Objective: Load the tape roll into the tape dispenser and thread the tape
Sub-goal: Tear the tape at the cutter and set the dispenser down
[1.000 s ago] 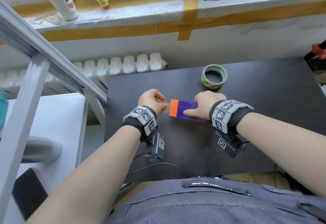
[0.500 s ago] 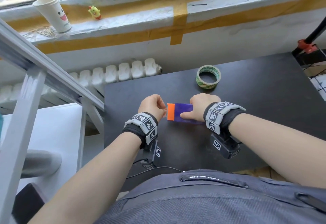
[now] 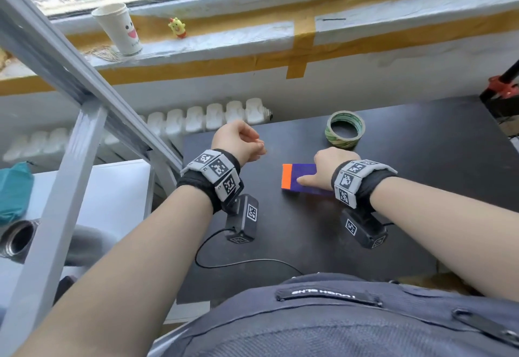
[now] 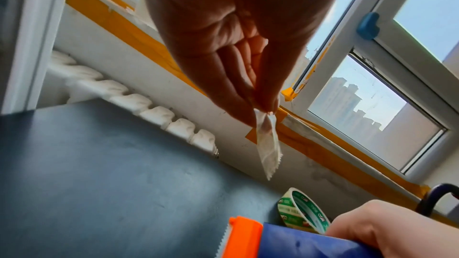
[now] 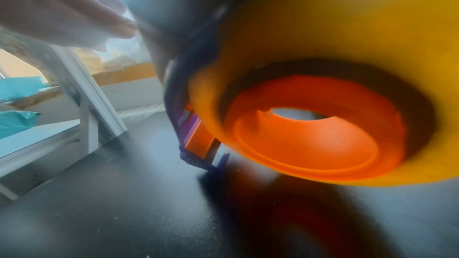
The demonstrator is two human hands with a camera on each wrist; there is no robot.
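Both hands work apart: your right hand (image 3: 332, 170) grips the tape dispenser (image 3: 300, 178) on the black table (image 3: 421, 188), steadying it with its yellow tape roll (image 5: 323, 46) loaded; your left hand (image 3: 238, 142) pinches a torn tape scrap (image 4: 268, 144) clear of the serrated blade, likely for discarding; a green spare roll (image 3: 345, 129) lies just behind.

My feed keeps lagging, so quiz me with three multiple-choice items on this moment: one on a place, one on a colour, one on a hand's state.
1. Where is the green tape roll?
A. On the dark table, beyond the right hand
B. On the window sill
C. In the left hand

2. What colour is the toothed end of the tape dispenser?
A. Green
B. White
C. Orange

3. What is the left hand doing?
A. Lying flat on the table
B. Pinching a cut piece of clear tape
C. Gripping the paper cup

Answers: 1 A, the head view shows it lying flat past the right hand; 2 C, an orange cap by the teeth; 3 B, the left wrist view shows the strip hanging from the fingertips.
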